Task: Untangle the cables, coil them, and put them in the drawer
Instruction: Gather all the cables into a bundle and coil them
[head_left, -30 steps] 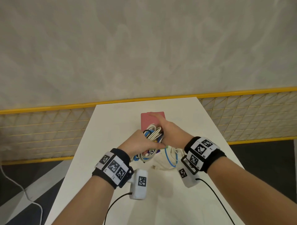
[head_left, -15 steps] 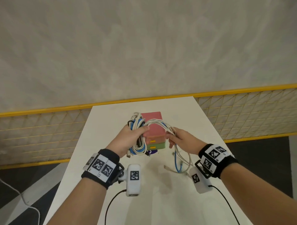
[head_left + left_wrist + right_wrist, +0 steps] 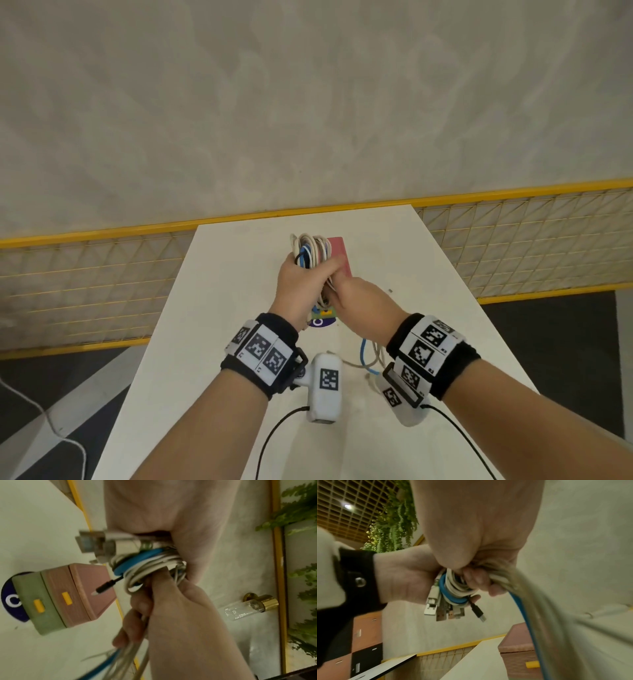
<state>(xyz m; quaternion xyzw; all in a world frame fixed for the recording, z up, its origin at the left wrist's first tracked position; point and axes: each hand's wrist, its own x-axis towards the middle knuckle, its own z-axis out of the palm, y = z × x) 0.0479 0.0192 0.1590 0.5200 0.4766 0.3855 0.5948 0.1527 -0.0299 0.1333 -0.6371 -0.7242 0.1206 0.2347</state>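
Observation:
My left hand (image 3: 301,284) grips a coil of white, blue and black cables (image 3: 310,250) above the table; its loops stick up past the fingers. In the left wrist view the coil (image 3: 145,563) shows USB plugs and a black plug hanging out. My right hand (image 3: 359,301) is pressed against the left one and holds the loose cable tails (image 3: 530,608), which trail down toward the table (image 3: 368,356). Behind and under the hands stands the small drawer box (image 3: 68,597), pink on top, green below, with yellow handles, its drawers closed.
The box stands on a dark blue round sticker (image 3: 322,322) on the white table (image 3: 222,308). Yellow mesh fencing (image 3: 513,246) runs behind the table. A white cord (image 3: 51,428) lies on the floor at left. Black wires lead from my wrist cameras.
My hands came together again: the right hand, which held the tails out to the right, moved left against the coil. The left hand lifted the coil higher, over the box.

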